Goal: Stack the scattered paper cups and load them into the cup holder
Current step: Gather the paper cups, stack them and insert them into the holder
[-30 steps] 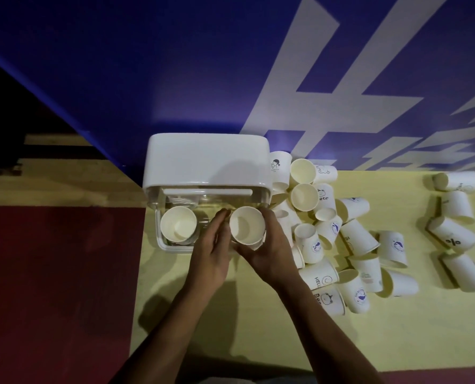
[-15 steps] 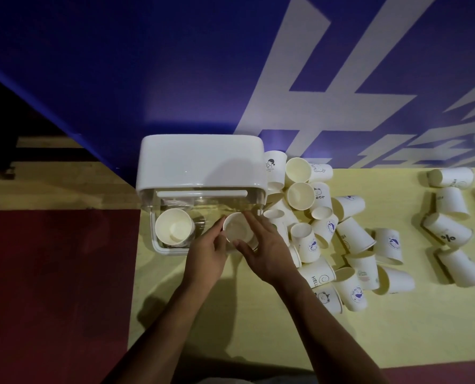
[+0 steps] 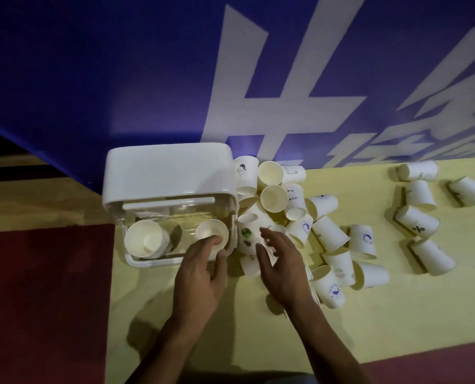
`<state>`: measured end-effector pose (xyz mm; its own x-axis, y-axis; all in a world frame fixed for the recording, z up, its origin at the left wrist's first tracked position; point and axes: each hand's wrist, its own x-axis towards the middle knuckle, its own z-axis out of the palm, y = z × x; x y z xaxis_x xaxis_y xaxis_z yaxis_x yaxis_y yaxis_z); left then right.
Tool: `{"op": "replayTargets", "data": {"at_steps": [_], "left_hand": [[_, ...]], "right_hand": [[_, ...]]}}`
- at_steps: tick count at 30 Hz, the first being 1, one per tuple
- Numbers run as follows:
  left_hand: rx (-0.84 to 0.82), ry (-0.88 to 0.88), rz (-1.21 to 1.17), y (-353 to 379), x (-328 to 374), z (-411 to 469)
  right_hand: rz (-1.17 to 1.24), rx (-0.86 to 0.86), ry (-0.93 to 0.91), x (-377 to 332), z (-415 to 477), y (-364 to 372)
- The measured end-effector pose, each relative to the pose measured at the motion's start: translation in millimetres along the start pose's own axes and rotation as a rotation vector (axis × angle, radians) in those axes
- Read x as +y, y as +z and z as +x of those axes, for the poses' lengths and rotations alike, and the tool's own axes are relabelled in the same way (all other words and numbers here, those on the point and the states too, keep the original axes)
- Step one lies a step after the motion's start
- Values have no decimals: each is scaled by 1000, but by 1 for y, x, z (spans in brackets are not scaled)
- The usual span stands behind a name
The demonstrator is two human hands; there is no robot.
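Inside the cup holder (image 3: pixel 170 173), we see a stack of paper cups (image 3: pixel 145 239) at its left end and a single cup (image 3: pixel 211 231) at its right end, both mouth up. In front of the holder, the left hand (image 3: pixel 200 270) has relaxed, empty fingers, with one fingertip at the single cup's near rim. We cannot tell if it touches. Just right of the holder, the right hand (image 3: pixel 280 267) hovers with fingers spread over the scattered cups (image 3: pixel 327 234) on the yellow desk (image 3: pixel 258 328). Farther right of the holder, one lying cup (image 3: pixel 417 225) reads "%". Behind the holder, a blue wall (image 3: pixel 92 79) carries large white characters.
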<state>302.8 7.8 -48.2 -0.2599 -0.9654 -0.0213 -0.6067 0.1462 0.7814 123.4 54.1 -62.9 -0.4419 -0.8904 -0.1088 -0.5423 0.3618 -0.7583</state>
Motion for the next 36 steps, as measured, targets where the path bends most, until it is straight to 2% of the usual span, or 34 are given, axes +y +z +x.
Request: {"op": "replayTargets", "data": {"at_steps": [5,12,19,28,32,36], "left_hand": [[-189,40,-35,44,53,11],[-259,189,-60,135,135,31],[-355,259,36,259,220,51],[-603,492,355,421,297,83],[-710,531,568,459,307,94],[-705,593,768,482,308,101]], "right_hand": [[24,176,100,49,-4,-67],[52,296,225,121,9,-175],[41,280,292,198,28,-261],[69,285,374,286,52,-338],[84,294,428,312,64,-355],[92,294,439,329,77,-368]]}}
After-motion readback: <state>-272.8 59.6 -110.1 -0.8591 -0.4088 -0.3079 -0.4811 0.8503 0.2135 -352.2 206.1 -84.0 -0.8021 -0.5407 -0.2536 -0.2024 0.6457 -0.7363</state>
